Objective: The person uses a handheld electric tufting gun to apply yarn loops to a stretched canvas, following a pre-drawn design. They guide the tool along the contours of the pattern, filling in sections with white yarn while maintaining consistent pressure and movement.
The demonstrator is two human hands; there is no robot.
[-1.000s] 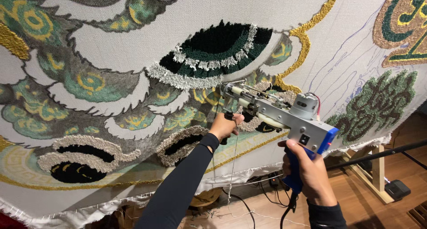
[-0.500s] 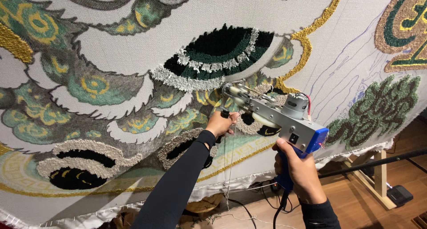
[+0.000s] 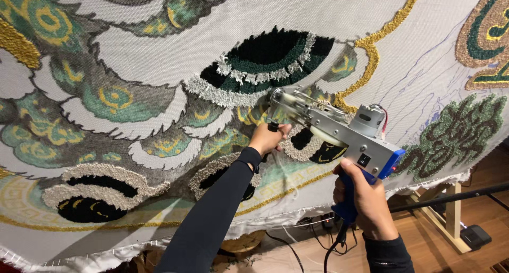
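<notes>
A silver tufting gun [image 3: 339,132] with a blue grip is pressed nose-first against a large stretched white cloth [image 3: 159,55] covered with tufted green, black, gold and grey patterns. My left hand [image 3: 269,137] is closed around the gun's black front handle, close to the cloth. My right hand [image 3: 366,198] grips the blue rear handle below the motor. A pale yarn strand hangs down from the gun between my arms.
A wooden frame leg [image 3: 450,214] and a black bar [image 3: 456,196] stand at the lower right over a wooden floor. Black cables [image 3: 286,246] trail under the cloth's lower edge. A dark green tufted patch [image 3: 456,132] lies right of the gun.
The gun and both hands have shifted slightly down and left across the cloth. Both grips are unchanged.
</notes>
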